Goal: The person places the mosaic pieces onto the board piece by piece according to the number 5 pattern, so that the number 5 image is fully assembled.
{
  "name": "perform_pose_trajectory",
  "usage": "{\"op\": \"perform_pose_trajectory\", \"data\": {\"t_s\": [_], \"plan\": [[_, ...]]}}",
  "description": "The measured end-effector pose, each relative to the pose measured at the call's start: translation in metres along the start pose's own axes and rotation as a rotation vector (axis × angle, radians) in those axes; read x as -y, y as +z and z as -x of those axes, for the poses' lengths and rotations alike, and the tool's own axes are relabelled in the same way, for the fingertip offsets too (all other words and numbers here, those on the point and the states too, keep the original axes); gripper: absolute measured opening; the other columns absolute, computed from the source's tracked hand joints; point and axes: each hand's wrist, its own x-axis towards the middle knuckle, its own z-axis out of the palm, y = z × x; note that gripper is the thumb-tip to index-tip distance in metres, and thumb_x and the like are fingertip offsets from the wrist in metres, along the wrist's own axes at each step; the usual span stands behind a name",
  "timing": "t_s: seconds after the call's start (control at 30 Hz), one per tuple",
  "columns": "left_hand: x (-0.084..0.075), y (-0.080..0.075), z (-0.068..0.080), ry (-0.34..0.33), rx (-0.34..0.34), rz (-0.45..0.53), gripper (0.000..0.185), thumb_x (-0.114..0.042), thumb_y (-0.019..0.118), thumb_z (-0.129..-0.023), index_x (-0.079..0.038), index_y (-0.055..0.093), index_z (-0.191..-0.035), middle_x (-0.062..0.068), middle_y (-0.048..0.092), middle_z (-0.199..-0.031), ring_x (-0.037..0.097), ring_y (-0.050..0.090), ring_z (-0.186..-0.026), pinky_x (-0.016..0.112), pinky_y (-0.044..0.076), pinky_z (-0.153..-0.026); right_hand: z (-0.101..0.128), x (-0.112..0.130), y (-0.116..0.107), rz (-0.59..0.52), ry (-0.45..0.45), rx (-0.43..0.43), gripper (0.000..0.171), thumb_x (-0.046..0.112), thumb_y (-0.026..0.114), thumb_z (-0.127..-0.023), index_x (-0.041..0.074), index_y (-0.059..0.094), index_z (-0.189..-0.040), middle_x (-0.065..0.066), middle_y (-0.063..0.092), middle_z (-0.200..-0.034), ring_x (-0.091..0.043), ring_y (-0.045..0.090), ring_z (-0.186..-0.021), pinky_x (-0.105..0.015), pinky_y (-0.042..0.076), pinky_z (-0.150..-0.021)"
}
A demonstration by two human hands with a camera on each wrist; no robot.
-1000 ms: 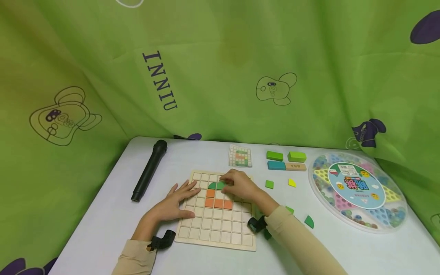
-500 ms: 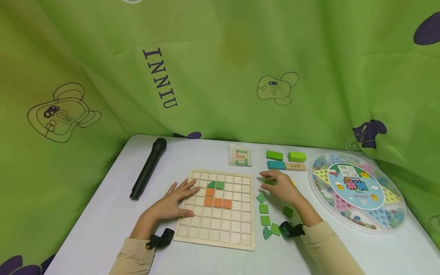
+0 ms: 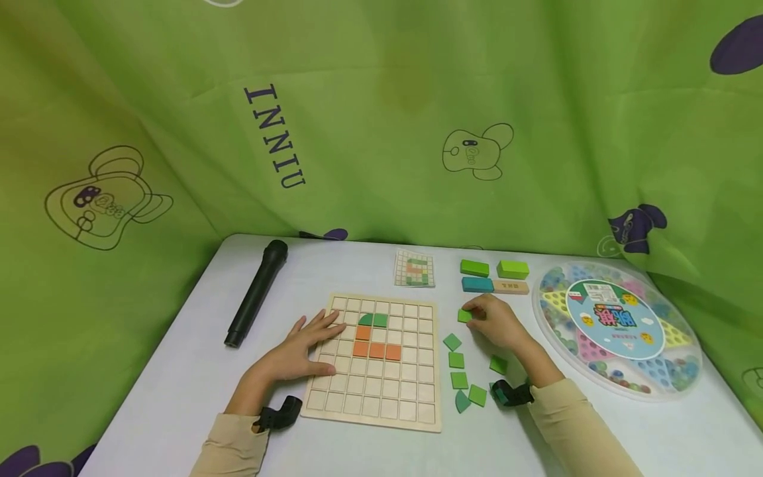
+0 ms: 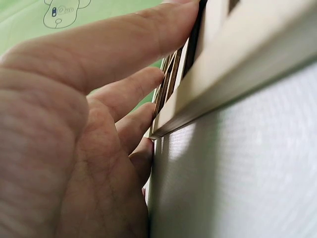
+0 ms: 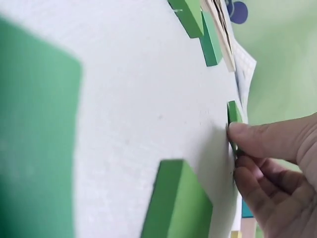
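Observation:
A wooden grid board [image 3: 375,391] lies on the table. Set in its upper part are a green quarter-round tile [image 3: 366,320], a green square tile [image 3: 380,320] and several orange tiles [image 3: 377,350]. My left hand [image 3: 298,354] rests on the board's left edge, fingers spread and fairly straight; the left wrist view has the fingertips touching its rim [image 4: 198,94]. Right of the board, my right hand [image 3: 499,323] pinches a light green square tile [image 3: 464,316] at the table surface. Close up, the thumb presses one face of that tile [image 5: 233,112], and the fingers partly hide it.
Several green tiles [image 3: 459,380] lie scattered right of the board. Behind are a pattern card [image 3: 414,268], green blocks [image 3: 513,269] and a blue-and-tan eraser [image 3: 478,285]. A round marble game box [image 3: 616,328] sits right, a black microphone [image 3: 256,295] left.
My right hand has left the board, where a green square tile now shows beside the quarter-round one. It has moved right and taken hold of a light green tile. The left hand stays put.

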Motion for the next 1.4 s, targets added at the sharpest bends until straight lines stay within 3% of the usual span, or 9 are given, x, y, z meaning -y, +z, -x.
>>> {"op": "perform_pose_trajectory", "data": {"t_s": [0.3,0.67,1.07,1.4], "plan": [[-0.002,-0.001,0.0,0.0,0.005,0.008,0.082,-0.041,0.076,-0.076,-0.013,0.041,-0.145,0.011,0.022,-0.157,0.037,0.008,-0.146,0.058,-0.004,-0.115,-0.006,0.036,0.014,-0.121,-0.058,-0.003,0.027,0.006,0.068,-0.085,0.001,0.065,-0.112,-0.012,0.063,-0.109,-0.026,0.061,-0.099,-0.039,0.054,-0.086],[0.0,0.004,-0.001,0.032,-0.026,0.006,0.081,-0.039,0.076,-0.076,-0.012,0.042,-0.144,0.014,0.024,-0.156,0.04,0.011,-0.145,0.059,-0.002,-0.114,-0.027,0.077,0.04,-0.135,-0.155,0.165,0.027,0.012,0.068,-0.087,0.007,0.068,-0.114,-0.004,0.062,-0.104,-0.015,0.056,-0.09,-0.032,0.051,-0.078],[-0.003,0.001,-0.004,0.004,0.004,-0.002,0.081,-0.04,0.075,-0.077,-0.012,0.041,-0.145,0.011,0.023,-0.157,0.037,0.009,-0.146,0.058,-0.004,-0.115,-0.039,0.086,0.054,-0.063,-0.167,0.211,0.027,0.01,0.069,-0.085,0.006,0.068,-0.112,-0.004,0.061,-0.104,-0.016,0.057,-0.094,-0.03,0.051,-0.081],[0.0,0.002,0.0,0.005,-0.005,0.008,0.081,-0.039,0.076,-0.076,-0.013,0.042,-0.144,0.011,0.023,-0.157,0.037,0.009,-0.146,0.058,-0.004,-0.115,-0.039,0.089,0.059,-0.093,-0.143,0.213,0.028,0.011,0.071,-0.084,0.006,0.068,-0.112,-0.005,0.059,-0.104,-0.016,0.055,-0.092,-0.029,0.05,-0.08]]}}
